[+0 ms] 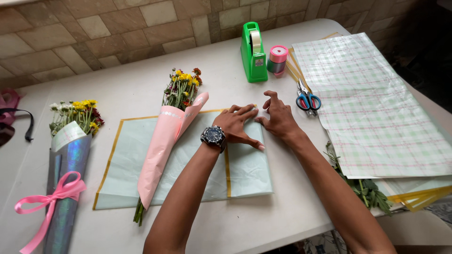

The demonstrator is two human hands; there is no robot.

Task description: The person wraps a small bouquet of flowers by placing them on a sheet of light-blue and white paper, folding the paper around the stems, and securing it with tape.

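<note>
Flat and smooth, the pale green wrapping sheet (141,164) with its gold border lies folded under the left hand (238,124) and right hand (278,117), both pressing with fingers spread.

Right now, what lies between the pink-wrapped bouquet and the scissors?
In the head view, both hands, left hand and right hand, press the pale green sheet between pink-wrapped bouquet and scissors.
</note>
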